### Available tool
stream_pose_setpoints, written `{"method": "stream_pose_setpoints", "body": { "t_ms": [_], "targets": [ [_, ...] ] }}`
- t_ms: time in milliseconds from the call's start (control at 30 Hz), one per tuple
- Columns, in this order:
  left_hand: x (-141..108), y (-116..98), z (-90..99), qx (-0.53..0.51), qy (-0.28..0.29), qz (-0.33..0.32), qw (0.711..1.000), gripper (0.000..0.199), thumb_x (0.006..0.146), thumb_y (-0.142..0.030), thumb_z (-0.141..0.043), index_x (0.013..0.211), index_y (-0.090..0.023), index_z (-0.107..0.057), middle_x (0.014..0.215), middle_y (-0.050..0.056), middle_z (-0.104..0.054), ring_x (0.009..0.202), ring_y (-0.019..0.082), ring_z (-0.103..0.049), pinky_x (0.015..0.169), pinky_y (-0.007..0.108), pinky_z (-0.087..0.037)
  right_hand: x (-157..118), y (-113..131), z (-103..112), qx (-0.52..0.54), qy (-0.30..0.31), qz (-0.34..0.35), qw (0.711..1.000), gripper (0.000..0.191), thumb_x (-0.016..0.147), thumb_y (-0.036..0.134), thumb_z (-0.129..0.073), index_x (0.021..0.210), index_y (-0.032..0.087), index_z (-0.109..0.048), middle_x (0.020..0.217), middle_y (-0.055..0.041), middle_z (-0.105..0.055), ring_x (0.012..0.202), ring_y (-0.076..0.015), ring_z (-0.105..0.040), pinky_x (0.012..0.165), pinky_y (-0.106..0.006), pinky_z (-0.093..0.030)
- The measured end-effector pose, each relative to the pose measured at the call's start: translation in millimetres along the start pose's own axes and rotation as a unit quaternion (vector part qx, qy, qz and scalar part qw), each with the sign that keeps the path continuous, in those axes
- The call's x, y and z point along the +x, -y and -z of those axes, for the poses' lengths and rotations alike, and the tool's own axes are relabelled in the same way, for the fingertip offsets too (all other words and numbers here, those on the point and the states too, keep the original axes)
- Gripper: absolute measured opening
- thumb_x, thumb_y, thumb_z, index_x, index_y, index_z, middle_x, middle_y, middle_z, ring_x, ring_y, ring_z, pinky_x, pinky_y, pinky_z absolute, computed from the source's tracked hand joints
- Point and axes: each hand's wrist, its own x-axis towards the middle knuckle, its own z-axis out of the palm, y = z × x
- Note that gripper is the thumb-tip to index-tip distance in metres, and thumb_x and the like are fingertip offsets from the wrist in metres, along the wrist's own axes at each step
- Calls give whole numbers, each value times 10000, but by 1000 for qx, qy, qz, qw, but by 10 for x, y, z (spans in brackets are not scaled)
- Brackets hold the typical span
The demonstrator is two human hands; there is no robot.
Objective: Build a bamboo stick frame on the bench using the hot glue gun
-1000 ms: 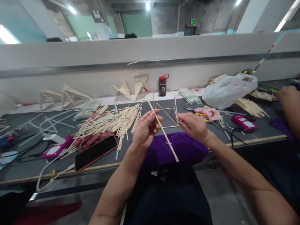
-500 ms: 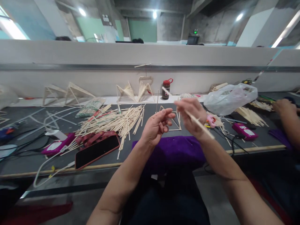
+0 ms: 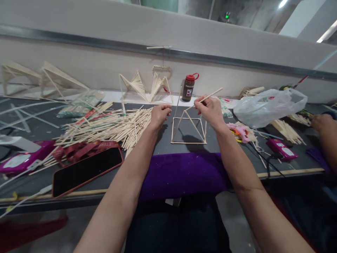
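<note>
Pinched in my right hand (image 3: 210, 109) is a thin wooden stick (image 3: 214, 92), slanting up to the right. Its lower left end lies near the peak of a small stick frame (image 3: 189, 143), which has a square base and stands on the dark table. My left hand (image 3: 160, 116) is to the left of the frame, over the right edge of a pile of loose sticks (image 3: 105, 128). Its fingers are curled together, and anything between them is too small to make out. A purple cloth (image 3: 181, 174) lies along the table edge between my forearms.
A bottle (image 3: 188, 88) with a red lid stands behind the frame. Fan-shaped stick models (image 3: 135, 86) line the wall. A phone (image 3: 86, 171) lies front left, a plastic bag (image 3: 263, 109) right. Another person's hand (image 3: 322, 124) is at the far right.
My hands have moved apart and forward, the left one over to the stick pile. The stick in my right hand now tilts the other way, near the frame's peak. The view has tipped down.
</note>
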Motion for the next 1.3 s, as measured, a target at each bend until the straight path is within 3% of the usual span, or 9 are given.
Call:
{"method": "stream_pose_setpoints", "body": {
  "t_ms": [167, 333, 467, 600, 733, 967, 1133, 1300],
  "targets": [
    [296, 399, -75, 174, 35, -37, 983, 364, 752, -171, -612, 1061, -137, -800, 908, 86, -771, 785, 199, -682, 737, 293, -503, 150, -71, -165, -5, 50, -31, 998, 74, 782, 166, -609, 734, 171, -665, 597, 11, -642, 483, -84, -572, 497, -225, -453],
    [491, 603, -105, 261, 69, -68, 960, 418, 743, -110, -587, 1093, -158, -811, 1037, 116, -787, 974, 242, -715, 922, 327, -499, 303, -178, -358, 13, 77, -67, 995, 88, 748, 114, -602, 692, 160, -654, 583, -6, -634, 461, -79, -556, 425, -200, -418],
    [499, 613, -124, 304, 107, -78, 943, 437, 779, -124, -574, 1149, -177, -800, 1105, 99, -781, 1085, 255, -697, 986, 327, -477, 394, -316, -515, 21, 83, -70, 994, 99, 747, 103, -626, 668, 157, -652, 564, -12, -606, 508, -110, -572, 455, -215, -451],
    [471, 598, -125, 321, 129, -79, 935, 424, 793, -165, -595, 1163, -197, -798, 1106, 70, -784, 1085, 244, -697, 956, 296, -477, 451, -484, -658, 18, 112, -103, 988, 96, 775, 132, -686, 697, 160, -637, 597, -35, -598, 598, -166, -630, 529, -267, -526],
    [484, 636, -132, 314, 134, -81, 936, 431, 792, -177, -607, 1182, -192, -791, 1095, 61, -785, 1069, 250, -699, 922, 302, -483, 467, -609, -761, 51, 128, -108, 985, 140, 798, 175, -744, 746, 166, -614, 604, -24, -585, 527, -133, -596, 471, -250, -521],
    [454, 626, -169, 285, 134, -88, 945, 412, 800, -177, -638, 1181, -205, -792, 1067, 84, -792, 1038, 287, -714, 858, 350, -498, 482, -657, -864, 60, 108, -113, 986, 200, 812, 227, -767, 729, 178, -592, 559, 15, -559, 438, -92, -564, 328, -157, -397],
    [419, 591, -176, 300, 123, -71, 943, 425, 822, -139, -628, 1214, -211, -776, 1165, 91, -770, 1134, 280, -680, 978, 357, -473, 483, -695, -868, 65, 109, -111, 986, 156, 817, 237, -749, 773, 184, -610, 588, 3, -582, 513, -115, -605, 385, -181, -478],
    [420, 622, -188, 309, 112, -79, 941, 413, 848, -158, -592, 1216, -212, -771, 1159, 66, -776, 1127, 258, -690, 956, 325, -487, 476, -670, -867, 37, 101, -120, 987, 138, 846, 229, -713, 798, 175, -595, 620, -3, -594, 518, -118, -619, 417, -204, -512]
  ]
}}
